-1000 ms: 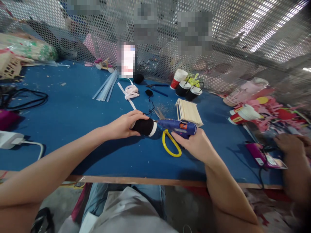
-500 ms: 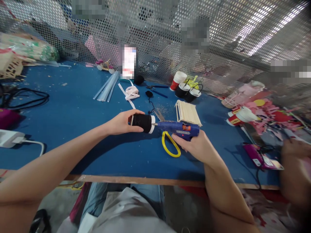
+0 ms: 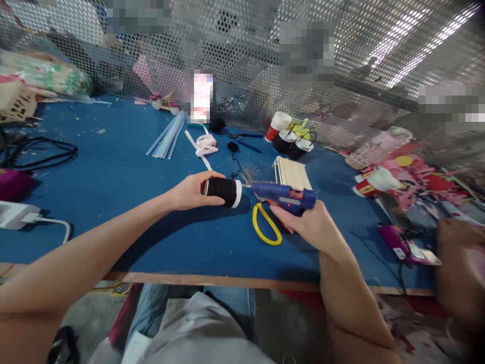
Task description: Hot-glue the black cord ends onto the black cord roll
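My left hand (image 3: 197,191) is wrapped round a paper cup (image 3: 224,192) covered in black yarn, lying on its side with its white rim to the right. In my right hand (image 3: 308,221) is a blue hot glue gun (image 3: 282,194), a small red light showing on it. Its nozzle points left and sits just off the cup's rim. Scissors (image 3: 267,225) with yellow handles lie beneath the gun, their blades partly hidden. Behind the gun stands a small piece made of wooden sticks (image 3: 293,173).
White ribbon (image 3: 206,145), glue sticks (image 3: 166,136), blue-handled pliers (image 3: 248,140) and a lit phone (image 3: 201,96) lie towards the mesh. Yarn-covered cups (image 3: 284,141) stand right of them. Cables and a white plug (image 3: 17,215) are at left; another person's arm (image 3: 460,263) is at far right.
The glue gun has drawn back slightly to the right and up, its nozzle now apart from the cup's rim. My left hand and the cup stay almost in place.
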Available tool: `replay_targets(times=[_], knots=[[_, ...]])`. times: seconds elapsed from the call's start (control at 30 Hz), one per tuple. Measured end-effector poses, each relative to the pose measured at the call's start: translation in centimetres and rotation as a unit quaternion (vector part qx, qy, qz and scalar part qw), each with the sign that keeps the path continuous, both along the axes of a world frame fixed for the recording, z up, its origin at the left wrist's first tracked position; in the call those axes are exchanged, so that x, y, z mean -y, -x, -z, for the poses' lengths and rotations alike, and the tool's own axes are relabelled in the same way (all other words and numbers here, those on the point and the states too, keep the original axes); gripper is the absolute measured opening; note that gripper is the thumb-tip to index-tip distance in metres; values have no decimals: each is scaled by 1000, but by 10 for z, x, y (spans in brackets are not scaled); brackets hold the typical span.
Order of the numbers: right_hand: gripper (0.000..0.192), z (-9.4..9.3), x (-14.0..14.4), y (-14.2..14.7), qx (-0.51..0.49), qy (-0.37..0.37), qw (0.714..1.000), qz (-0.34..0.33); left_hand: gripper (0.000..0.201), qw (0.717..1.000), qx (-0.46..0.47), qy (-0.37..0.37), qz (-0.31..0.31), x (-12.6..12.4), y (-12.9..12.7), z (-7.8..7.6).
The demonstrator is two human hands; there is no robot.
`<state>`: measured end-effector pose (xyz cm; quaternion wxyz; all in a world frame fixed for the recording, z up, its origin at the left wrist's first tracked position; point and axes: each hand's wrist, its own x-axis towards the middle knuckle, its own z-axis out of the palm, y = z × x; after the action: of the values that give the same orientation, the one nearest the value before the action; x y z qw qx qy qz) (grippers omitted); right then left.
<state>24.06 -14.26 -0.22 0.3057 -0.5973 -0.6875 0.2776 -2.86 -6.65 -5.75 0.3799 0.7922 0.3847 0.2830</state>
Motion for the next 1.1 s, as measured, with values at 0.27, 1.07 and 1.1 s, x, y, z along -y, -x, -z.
replay_targets(times=[0.27, 1.07, 1.1], knots=[[34, 11, -41, -28, 29, -188, 970, 151, 59, 993, -45, -108, 3, 3, -1, 0], [45, 28, -91, -65, 350, -51, 890, 288, 54, 986, -86, -136, 51, 6, -1, -7], [46, 28, -91, -67, 347, -54, 888, 296, 54, 986, -86, -135, 51, 6, -1, -7]])
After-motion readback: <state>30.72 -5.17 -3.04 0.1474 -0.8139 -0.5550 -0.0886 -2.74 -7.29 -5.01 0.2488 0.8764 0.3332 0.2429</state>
